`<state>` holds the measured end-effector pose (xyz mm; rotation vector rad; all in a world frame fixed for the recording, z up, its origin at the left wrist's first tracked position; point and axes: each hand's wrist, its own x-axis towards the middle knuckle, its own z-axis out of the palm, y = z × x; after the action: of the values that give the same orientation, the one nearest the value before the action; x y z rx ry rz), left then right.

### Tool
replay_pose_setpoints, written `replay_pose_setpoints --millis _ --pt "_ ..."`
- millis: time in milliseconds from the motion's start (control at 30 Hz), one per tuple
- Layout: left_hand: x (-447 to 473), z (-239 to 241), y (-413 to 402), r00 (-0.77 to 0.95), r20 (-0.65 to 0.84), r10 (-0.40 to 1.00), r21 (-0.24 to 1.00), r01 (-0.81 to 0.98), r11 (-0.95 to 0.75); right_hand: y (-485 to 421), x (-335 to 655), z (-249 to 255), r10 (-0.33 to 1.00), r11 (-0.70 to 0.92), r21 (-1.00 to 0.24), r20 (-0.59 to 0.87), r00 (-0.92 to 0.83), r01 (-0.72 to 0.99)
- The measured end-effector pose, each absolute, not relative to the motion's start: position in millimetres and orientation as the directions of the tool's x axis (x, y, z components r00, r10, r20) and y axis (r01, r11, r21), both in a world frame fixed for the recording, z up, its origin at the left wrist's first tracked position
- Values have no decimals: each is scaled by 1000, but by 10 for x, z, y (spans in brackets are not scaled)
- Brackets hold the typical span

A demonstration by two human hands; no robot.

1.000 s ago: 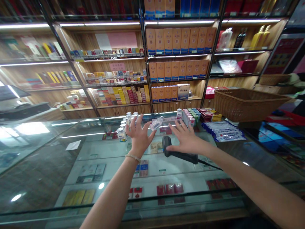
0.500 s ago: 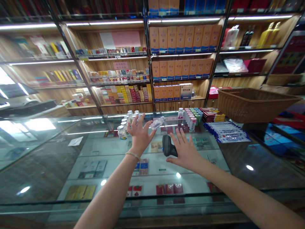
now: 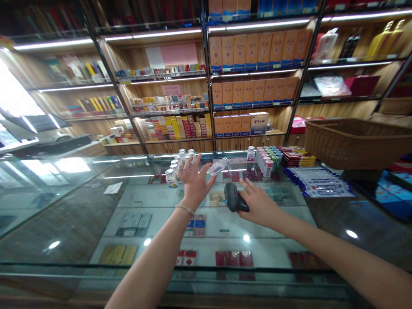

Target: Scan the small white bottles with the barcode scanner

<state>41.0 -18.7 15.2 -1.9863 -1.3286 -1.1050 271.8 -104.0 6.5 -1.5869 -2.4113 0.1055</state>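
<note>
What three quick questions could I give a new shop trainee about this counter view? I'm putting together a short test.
1. True or false: the right hand is closed around the scanner.
2. What does the left hand hold? A) a small clear bottle B) a red box C) a paper slip
3. Fill in: the wicker basket sits at the ______ end of the glass counter.

Key:
1. True: its fingers wrap the dark handle.
2. A: the bottle is pinched at the fingertips, lying tilted, above the counter.
3. Right.
</note>
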Motion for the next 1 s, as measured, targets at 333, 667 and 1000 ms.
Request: replay_pose_setpoints --millis 333,667,1000 --pt "386 116 -167 161 837 522 37 937 -349 -1065 2923 180 888 410 -354 365 -279 841" --pt "366 88 -159 152 836 527 37 943 -331 -1150 3299 629 953 166 -920 58 -297 355" --pt "362 112 -165 156 823 547 47 939 -339 -1293 3030 575 954 65 -916 -60 -295 397"
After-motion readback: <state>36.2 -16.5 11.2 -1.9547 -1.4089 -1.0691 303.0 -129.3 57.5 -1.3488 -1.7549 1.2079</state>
